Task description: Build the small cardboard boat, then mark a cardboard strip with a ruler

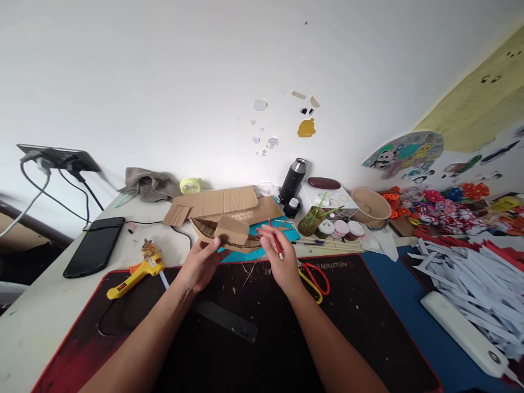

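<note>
A boat-shaped piece of folded cardboard (204, 229) is held above the back of the black mat. A small flat cardboard piece (231, 230) lies across its top. My left hand (202, 262) grips the boat's near left side, thumb on top. In my right hand (282, 259) a red pencil (277, 240) slants between the fingers. Those fingertips are by the boat's right end; I cannot tell if they touch it. Scissors (319, 279) with red and yellow handles lie beside my right wrist, their blades partly hidden. A clear ruler (227, 321) lies between my forearms.
Left on the mat (347, 327) is a yellow glue gun (137, 275), near a black phone (94, 248). Cardboard sheets (221, 201), a black thermos (293, 180) and paint jars (339, 228) stand behind. Paper strips (483, 284) and a white power strip (462, 333) lie right.
</note>
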A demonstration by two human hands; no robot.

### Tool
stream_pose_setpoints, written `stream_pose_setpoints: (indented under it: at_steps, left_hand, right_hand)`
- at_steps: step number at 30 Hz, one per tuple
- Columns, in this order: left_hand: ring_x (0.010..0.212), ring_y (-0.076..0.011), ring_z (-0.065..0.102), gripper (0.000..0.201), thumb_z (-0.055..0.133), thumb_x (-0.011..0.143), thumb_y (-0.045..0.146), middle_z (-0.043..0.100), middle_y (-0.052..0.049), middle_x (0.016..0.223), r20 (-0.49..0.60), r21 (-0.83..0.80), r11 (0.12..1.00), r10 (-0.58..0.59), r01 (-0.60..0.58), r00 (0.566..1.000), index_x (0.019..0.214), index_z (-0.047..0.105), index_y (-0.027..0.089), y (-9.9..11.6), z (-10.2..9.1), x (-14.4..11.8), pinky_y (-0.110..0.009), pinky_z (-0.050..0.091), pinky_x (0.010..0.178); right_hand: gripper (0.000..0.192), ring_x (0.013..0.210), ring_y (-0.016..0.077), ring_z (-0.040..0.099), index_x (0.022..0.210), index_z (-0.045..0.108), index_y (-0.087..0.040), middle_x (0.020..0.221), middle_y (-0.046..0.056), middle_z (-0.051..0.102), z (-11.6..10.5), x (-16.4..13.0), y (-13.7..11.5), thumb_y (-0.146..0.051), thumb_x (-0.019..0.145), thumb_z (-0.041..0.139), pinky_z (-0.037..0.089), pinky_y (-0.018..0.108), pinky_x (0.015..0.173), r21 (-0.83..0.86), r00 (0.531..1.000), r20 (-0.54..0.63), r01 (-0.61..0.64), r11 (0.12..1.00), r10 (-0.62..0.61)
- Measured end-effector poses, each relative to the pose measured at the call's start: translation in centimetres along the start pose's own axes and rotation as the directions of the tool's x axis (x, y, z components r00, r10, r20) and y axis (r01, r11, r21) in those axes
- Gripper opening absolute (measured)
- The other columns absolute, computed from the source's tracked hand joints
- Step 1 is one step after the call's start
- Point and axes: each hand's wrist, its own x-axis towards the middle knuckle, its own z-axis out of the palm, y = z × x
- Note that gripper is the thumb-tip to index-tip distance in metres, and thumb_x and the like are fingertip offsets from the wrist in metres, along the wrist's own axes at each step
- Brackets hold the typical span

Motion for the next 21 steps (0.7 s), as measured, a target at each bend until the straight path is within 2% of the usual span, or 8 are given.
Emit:
stream_pose_setpoints:
  at_steps: [3,7,13,16,21]
  left_hand:
    - [0.131,-0.04,0.077,0.077,0.11,0.071,0.043,0.085,-0.014,0.128,0.008,0.027,1.0,-0.012,0.012,1.0,0.139,0.077,0.025,-0.1,0.3,-0.2,-0.059,0.06,0.114]
    - [0.127,-0.0418,0.078,0.082,0.11,0.069,0.046,0.085,-0.016,0.129,0.018,0.096,0.994,-0.045,0.043,0.999,0.14,0.077,0.024,0.1,0.7,-0.4,-0.061,0.063,0.11]
    - [0.129,-0.0446,0.077,0.077,0.109,0.069,0.049,0.086,-0.018,0.125,0.061,0.125,0.991,-0.051,0.043,0.997,0.134,0.08,0.019,0.4,1.1,-0.6,-0.062,0.062,0.112]
    - [0.129,-0.0437,0.077,0.08,0.11,0.068,0.05,0.086,-0.017,0.123,0.049,0.141,0.99,-0.033,0.026,0.998,0.135,0.079,0.019,0.5,1.2,-0.6,-0.06,0.062,0.113]
    - [0.128,-0.0432,0.078,0.081,0.108,0.07,0.051,0.086,-0.017,0.126,0.032,0.133,0.991,-0.011,0.006,0.999,0.138,0.078,0.021,0.5,0.9,-0.4,-0.06,0.063,0.11]
  right_hand:
    - [0.049,0.132,0.0333,0.08,0.128,0.075,-0.024,0.136,0.016,0.084,0.5,0.3,-0.7,-0.065,0.102,0.078,0.062,0.05,0.119,0.014,1.0,-0.024,0.001,1.0,-0.001]
    - [0.046,0.127,0.0327,0.081,0.129,0.078,-0.024,0.127,0.012,0.087,1.0,0.7,-1.3,-0.06,0.099,0.081,0.064,0.047,0.113,-0.052,1.0,-0.02,-0.012,0.999,0.01]
    - [0.047,0.124,0.0323,0.082,0.13,0.079,-0.027,0.128,0.011,0.086,0.7,0.6,-0.6,-0.054,0.094,0.087,0.065,0.048,0.111,-0.025,0.999,0.015,-0.037,0.999,0.038]
    - [0.046,0.124,0.0322,0.08,0.13,0.078,-0.027,0.127,0.011,0.085,0.4,0.4,-0.3,-0.053,0.093,0.088,0.066,0.048,0.108,-0.036,1.0,-0.016,-0.024,0.999,0.023]
    - [0.036,0.101,0.0276,0.08,0.119,0.079,-0.026,0.105,0.007,0.083,0.0,-0.1,-0.4,-0.051,0.094,0.086,0.066,0.043,0.095,-0.085,0.995,-0.099,0.013,0.996,-0.022]
